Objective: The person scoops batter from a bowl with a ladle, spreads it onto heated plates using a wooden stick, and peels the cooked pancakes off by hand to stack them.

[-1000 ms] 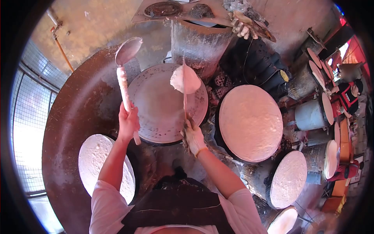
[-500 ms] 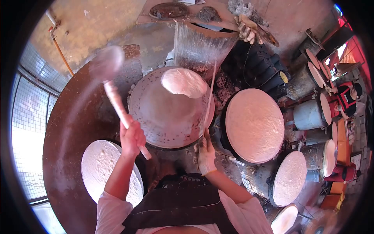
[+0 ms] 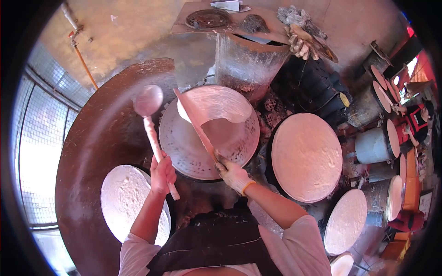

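My left hand point(image 3: 162, 175) grips the handle of a long ladle point(image 3: 148, 100), whose bowl hovers just left of the round griddle point(image 3: 184, 147) in front of me. My right hand point(image 3: 232, 174), in a white glove, holds a long flat stick point(image 3: 195, 124) that lies diagonally across the griddle. White batter point(image 3: 216, 105) is smeared in a fan over the far half of the griddle, with the stick at its left edge. The near half of the griddle shows bare, speckled metal.
A batter-coated griddle point(image 3: 307, 156) sits to the right, another point(image 3: 129, 202) at lower left, more point(image 3: 345, 221) further right. A metal drum point(image 3: 248, 60) stands behind. A large rusty curved surface point(image 3: 96, 138) fills the left. A person's gloved hand point(image 3: 301, 45) rests at the top.
The batter has gone from a lump on the stick to a patch on the griddle, then a wide fan. The stick swept from right to left. The ladle came lower and nearer the griddle.
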